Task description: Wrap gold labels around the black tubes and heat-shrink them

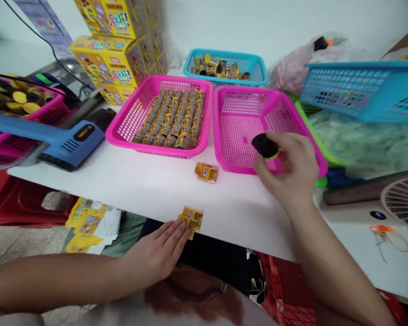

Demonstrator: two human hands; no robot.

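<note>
In the head view, the right hand point(287, 170) is clenched around a black capsule with a yellow band point(265, 146), which is gripped between the thumb and fingers and held just above the near rim of a pink plastic basket point(245, 89). The left hand point(154, 256) is kept open and flat near the edge of a white table point(245, 213), and its fingertips point(177, 231) are touching a small folded yellow printed paper point(190, 221). A second yellow paper point(206, 172) is lying further in on the table. This way of holding appears to be good: the capsule is well controlled by the fingers, and the paper can be steadied by a light pressure. Beside the held capsule, a second pink basket point(159, 80) is seen, in which gold-and-black capsules point(170, 115) are packed in close rows. Behind it, loose capsules are lying in a blue basket point(204, 50). A blue heat gun point(68, 138) is placed at the left, yellow cartons point(109, 61) are stacked behind it, and a tilted blue basket point(360, 90) is seen at the right.
</note>
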